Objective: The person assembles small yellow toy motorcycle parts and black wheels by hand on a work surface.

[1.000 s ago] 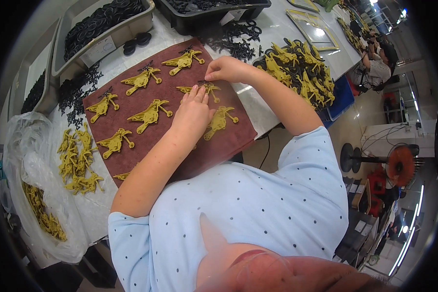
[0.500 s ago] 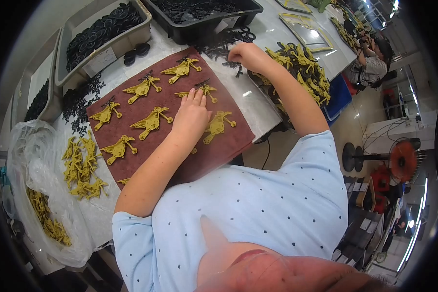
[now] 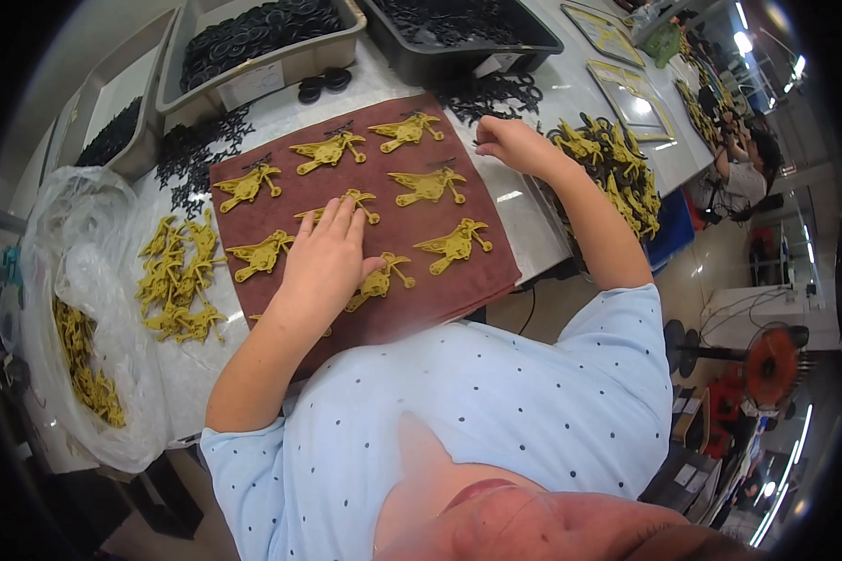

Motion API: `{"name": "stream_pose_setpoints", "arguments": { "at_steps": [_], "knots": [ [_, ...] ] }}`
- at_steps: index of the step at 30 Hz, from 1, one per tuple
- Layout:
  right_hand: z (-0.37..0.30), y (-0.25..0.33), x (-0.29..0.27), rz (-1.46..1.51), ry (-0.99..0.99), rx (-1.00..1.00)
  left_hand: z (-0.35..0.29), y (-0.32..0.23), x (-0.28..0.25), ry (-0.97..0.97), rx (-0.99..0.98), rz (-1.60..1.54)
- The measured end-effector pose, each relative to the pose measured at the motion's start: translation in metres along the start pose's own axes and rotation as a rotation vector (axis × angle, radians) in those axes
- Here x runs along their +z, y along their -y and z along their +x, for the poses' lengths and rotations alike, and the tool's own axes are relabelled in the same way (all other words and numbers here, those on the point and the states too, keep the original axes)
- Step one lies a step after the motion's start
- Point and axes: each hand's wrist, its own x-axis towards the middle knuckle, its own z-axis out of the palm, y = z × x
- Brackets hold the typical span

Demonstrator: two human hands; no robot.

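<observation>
On a maroon cloth mat (image 3: 341, 323) lie several yellow plastic parts (image 3: 428, 185), flat and spaced in rows. Those in the far row and the right one of the second row carry thin black pieces along their tops. My left hand (image 3: 326, 252) rests over the middle yellow part (image 3: 357, 204), fingers stretched out and partly hiding it. Just off the mat's far right corner is my right hand (image 3: 515, 147), its fingers pinched together. A small dark bit shows at its fingertips, too small to name. Loose black plastic pieces (image 3: 496, 98) lie beyond it.
Grey bins (image 3: 262, 79) and a black bin (image 3: 472, 64) stand along the far side. Yellow parts (image 3: 178, 280) and a clear plastic bag (image 3: 103, 224) lie left. More yellow and black parts (image 3: 613, 168) are heaped right. A person (image 3: 744, 168) is at far right.
My left hand has moved left, from the second row's right yellow part onto the middle one. My right hand has drawn back slightly from the loose black pieces. The whole view has shifted.
</observation>
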Motion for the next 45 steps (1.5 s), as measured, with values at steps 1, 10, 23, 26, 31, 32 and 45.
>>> {"name": "stream_pose_setpoints", "arguments": {
  "at_steps": [1, 10, 23, 26, 31, 32, 45],
  "knots": [
    [0.006, 0.007, 0.003, -0.001, 0.006, -0.01, -0.004, 0.006, 0.003, 0.0, -0.011, 0.0],
    [0.067, 0.122, 0.055, 0.339, 0.105, -0.261, -0.015, 0.023, 0.024, 0.031, -0.05, -0.163],
    [0.083, 0.131, 0.087, 0.326, 0.161, -0.225, -0.019, 0.024, 0.037, -0.027, -0.047, -0.173],
    [0.081, 0.134, 0.093, 0.346, 0.118, -0.21, -0.018, 0.023, 0.037, -0.041, -0.057, -0.179],
    [0.08, 0.139, 0.093, 0.368, 0.064, -0.223, -0.016, 0.024, 0.04, -0.052, -0.062, -0.187],
    [0.081, 0.141, 0.09, 0.359, 0.112, -0.186, -0.015, 0.025, 0.039, -0.025, -0.056, -0.168],
    [0.082, 0.141, 0.075, 0.309, 0.302, -0.164, -0.018, 0.023, 0.044, -0.046, -0.062, -0.167]
  ]
}}
